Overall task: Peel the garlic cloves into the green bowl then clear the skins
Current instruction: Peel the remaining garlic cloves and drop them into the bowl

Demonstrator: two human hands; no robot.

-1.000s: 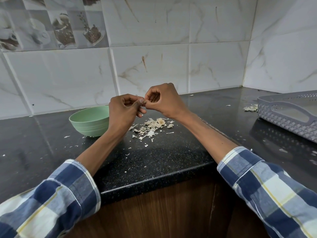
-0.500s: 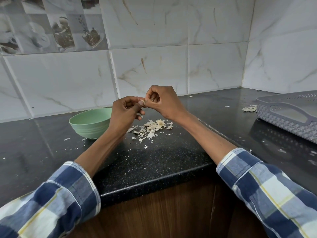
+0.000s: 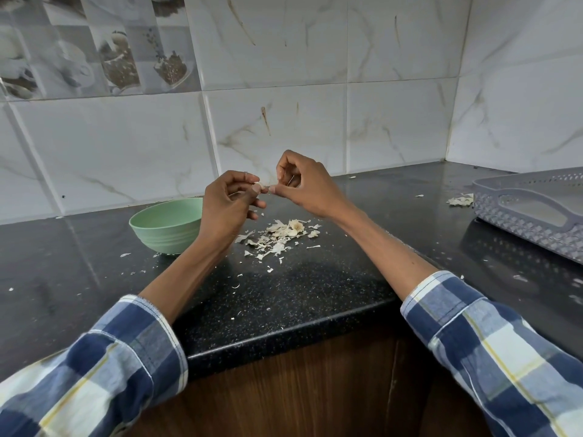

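Left hand (image 3: pixel 227 207) & right hand (image 3: pixel 304 186), head view: both pinch one garlic clove (image 3: pixel 260 185) between fingertips, above countertop (image 3: pixel 299 288). Clove long axis approx. left-right; tip direction unclear. Green bowl (image 3: pixel 164 227) left, upright. Skins (image 3: pixel 280 236) piled near, below hands.

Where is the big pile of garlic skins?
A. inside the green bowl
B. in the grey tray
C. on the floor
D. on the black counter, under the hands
D: the pile of garlic skins lies on the black counter, to the right of the green bowl and below the two hands, the left hand and the right hand.
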